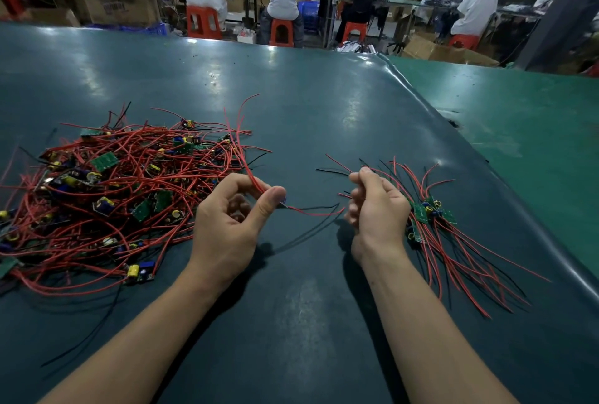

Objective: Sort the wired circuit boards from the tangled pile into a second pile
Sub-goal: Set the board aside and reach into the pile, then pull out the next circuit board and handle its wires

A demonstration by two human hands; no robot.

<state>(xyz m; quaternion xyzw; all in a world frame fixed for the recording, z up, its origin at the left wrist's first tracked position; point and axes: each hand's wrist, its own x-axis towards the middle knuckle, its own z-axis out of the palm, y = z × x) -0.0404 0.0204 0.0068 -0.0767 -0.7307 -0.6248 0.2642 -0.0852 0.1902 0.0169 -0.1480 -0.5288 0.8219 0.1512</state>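
A tangled pile (107, 190) of small green circuit boards with red and black wires lies at the left of the dark mat. My left hand (231, 222) pinches one wired board between thumb and fingers; its red wires (238, 144) rise from the hand and more trail right across the mat. A smaller, neater pile (434, 219) of boards with wires fanned out lies at the right. My right hand (377, 206) hovers just left of that pile, fingers curled; thin wires run by its fingertips, and whether it holds them is unclear.
The dark green mat (308, 105) ends in a raised fold at the right, beside a lighter green surface (518, 118). Beyond the far edge, people sit on red stools at benches among cardboard boxes.
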